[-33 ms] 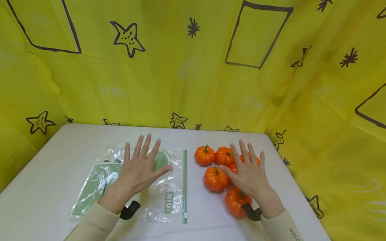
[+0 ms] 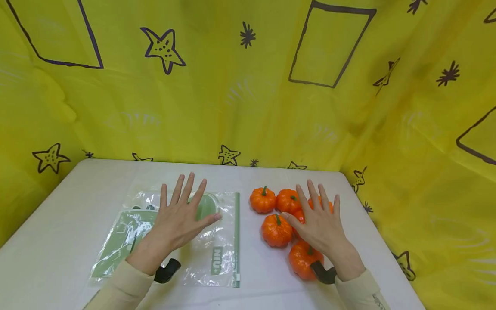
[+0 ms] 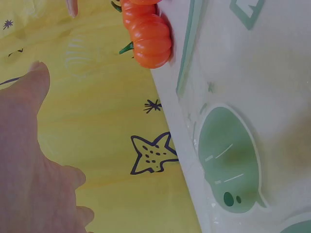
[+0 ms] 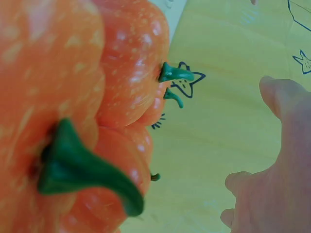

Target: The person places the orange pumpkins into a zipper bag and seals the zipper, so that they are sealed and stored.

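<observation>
My left hand hovers palm down with spread, straight fingers over a clear zip bag printed in green. Part of that bag is hidden beneath the hand and wrist. A green printed shape on it shows in the left wrist view. To the right, my right hand, also spread and holding nothing, is above several small orange pumpkins with green stems. It covers some of them in the head view. In the right wrist view a large pumpkin fills the near side, beside the thumb and fingers.
A white table carries the bag on the left and the pumpkins on the right. Yellow cloth with drawn stars and rectangles hangs behind and along both sides. A dark strap sits at the left wrist, another at the right.
</observation>
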### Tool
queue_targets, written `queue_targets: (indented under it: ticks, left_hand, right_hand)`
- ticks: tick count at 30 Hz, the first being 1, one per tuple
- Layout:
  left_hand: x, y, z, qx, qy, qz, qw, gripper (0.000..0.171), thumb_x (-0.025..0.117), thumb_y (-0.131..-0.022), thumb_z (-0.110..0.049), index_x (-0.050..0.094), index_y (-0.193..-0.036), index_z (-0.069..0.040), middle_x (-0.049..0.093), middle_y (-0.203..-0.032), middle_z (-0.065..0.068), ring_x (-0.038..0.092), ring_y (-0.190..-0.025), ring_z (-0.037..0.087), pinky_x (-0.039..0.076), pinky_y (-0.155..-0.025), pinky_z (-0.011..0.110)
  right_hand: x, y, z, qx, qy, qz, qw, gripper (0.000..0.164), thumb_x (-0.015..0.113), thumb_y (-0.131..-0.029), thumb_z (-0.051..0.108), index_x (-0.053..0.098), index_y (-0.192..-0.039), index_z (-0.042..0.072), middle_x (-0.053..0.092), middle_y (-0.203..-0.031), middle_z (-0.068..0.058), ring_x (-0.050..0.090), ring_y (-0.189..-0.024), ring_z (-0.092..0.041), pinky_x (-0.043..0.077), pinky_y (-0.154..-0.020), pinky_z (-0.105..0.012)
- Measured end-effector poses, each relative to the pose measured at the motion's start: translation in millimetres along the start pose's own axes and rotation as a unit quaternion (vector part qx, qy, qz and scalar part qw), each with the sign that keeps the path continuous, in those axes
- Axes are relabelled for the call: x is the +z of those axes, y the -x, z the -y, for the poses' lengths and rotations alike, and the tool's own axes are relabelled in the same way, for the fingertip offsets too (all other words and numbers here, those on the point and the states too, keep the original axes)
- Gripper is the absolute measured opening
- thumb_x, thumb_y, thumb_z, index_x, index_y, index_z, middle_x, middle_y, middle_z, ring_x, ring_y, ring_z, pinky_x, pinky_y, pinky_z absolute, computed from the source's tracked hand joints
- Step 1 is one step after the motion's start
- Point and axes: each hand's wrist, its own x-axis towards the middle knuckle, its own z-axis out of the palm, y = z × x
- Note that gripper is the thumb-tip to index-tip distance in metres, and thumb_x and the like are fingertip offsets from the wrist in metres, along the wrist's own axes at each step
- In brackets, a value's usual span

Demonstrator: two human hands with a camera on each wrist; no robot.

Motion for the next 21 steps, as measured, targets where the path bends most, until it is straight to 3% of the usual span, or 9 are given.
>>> queue_targets:
  ticks: [12, 21]
  left_hand:
    - [2.9, 1.9, 1.7, 0.000, 0.001, 0.000, 1.0000, 0.095, 0.044, -0.088, -0.076, 0.020, -0.159, -0.018, 0.006, -0.167, 0.016, -0.001, -0.154, 0.038, -0.003, -0.118, 0.069]
    - [6.3, 2.9, -11.6, 0.000, 0.035, 0.002, 0.9994, 0.095, 0.044, -0.089, -0.075, 0.017, -0.160, -0.018, 0.006, -0.167, 0.014, -0.001, -0.155, 0.037, -0.002, -0.119, 0.066]
  right_hand:
    - [-2, 0, 1, 0.007, 0.006, -0.005, 1.000, 0.089, 0.041, -0.093, 0.071, 0.018, -0.160, 0.017, 0.006, -0.167, -0.015, 0.003, -0.152, -0.044, -0.005, -0.114, -0.074]
    - [5, 8, 10, 0.006, -0.016, -0.001, 1.000, 0.089, 0.043, -0.093, 0.069, 0.018, -0.159, 0.016, 0.009, -0.167, -0.016, 0.003, -0.152, -0.044, -0.003, -0.114, -0.073]
